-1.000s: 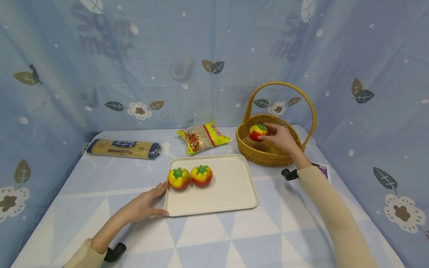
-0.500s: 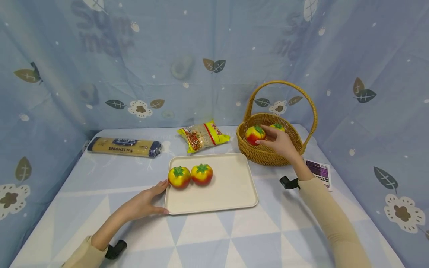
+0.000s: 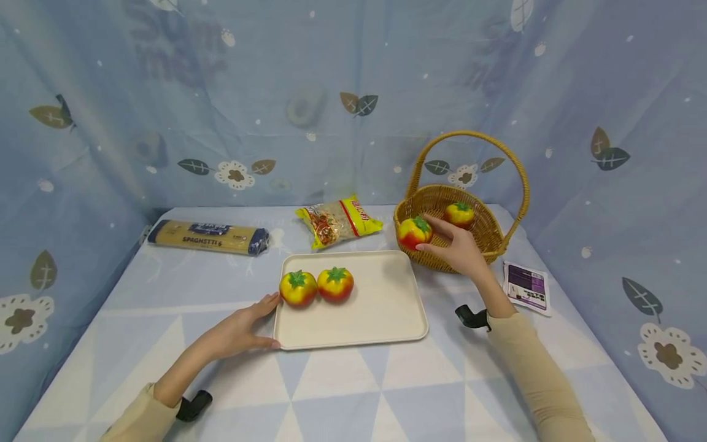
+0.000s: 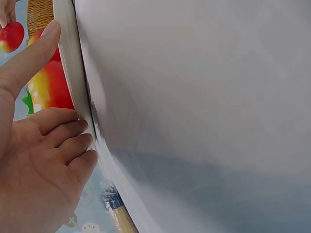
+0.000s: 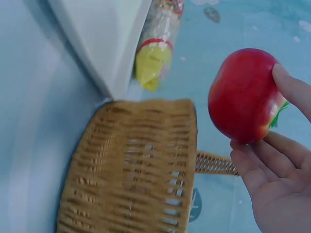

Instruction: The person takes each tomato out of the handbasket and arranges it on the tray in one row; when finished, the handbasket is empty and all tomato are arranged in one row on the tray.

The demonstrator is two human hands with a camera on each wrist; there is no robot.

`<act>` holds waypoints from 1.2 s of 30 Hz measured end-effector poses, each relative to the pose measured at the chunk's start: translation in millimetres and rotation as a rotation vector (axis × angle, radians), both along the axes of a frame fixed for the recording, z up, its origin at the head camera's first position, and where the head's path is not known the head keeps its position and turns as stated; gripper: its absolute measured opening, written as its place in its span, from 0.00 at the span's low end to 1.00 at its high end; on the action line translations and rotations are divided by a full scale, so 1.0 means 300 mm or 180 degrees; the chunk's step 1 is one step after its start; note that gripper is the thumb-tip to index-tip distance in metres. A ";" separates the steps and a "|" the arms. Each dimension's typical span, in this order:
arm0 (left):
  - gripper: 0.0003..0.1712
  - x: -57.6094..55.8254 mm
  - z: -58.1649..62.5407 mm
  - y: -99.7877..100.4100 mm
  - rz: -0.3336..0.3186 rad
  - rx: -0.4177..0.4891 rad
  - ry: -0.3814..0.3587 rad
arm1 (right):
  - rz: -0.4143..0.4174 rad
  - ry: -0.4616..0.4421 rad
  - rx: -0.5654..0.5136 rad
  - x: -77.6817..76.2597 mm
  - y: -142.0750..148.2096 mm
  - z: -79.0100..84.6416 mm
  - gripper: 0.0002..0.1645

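Observation:
My right hand pinches a red-and-yellow tomato with a green leafy top between thumb and fingers. In the head view it overlaps the front left rim of the wicker basket; the right wrist view shows the tomato raised above the basket's rim. A second tomato lies inside the basket. Two more, a left tomato and a right tomato, sit side by side on a cream tray. My left hand touches the tray's left edge with fingertips and thumb, spread apart.
A spaghetti pack lies at the back left. Between it and the basket is a yellow-ended clear food bag. A purple-and-white packet lies right of my right forearm. The basket's tall handle arches over it; a patterned curtain hangs behind.
My right hand has moved the tomato from inside the basket leftward and nearer, over its front rim. The other tomato in the basket has come into view. My left hand stays at the tray.

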State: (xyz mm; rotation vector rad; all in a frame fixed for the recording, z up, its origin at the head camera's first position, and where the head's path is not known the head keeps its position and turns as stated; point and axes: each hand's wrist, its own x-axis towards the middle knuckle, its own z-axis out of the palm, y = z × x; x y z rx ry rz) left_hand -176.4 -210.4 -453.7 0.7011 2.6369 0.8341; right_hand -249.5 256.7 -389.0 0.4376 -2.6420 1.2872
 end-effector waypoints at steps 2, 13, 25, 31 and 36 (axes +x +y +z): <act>0.60 0.000 0.000 -0.002 0.0006 -0.0009 0.0002 | 0.0049 0.0064 0.0007 0.010 -0.020 -0.006 0.43; 0.58 -0.003 0.001 0.003 -0.0005 0.0004 -0.0038 | 0.0254 0.0212 0.0000 0.042 -0.084 -0.054 0.43; 0.58 0.001 0.011 0.006 -0.0017 0.0005 -0.0047 | 0.0535 0.0195 0.0085 0.050 -0.126 -0.067 0.42; 0.59 -0.001 0.014 0.004 -0.0024 -0.0010 -0.0043 | 0.0716 0.0156 0.0217 0.047 -0.143 -0.089 0.41; 0.58 0.000 0.015 0.004 -0.0021 -0.0011 -0.0058 | 0.0941 0.0116 0.0325 0.042 -0.158 -0.113 0.42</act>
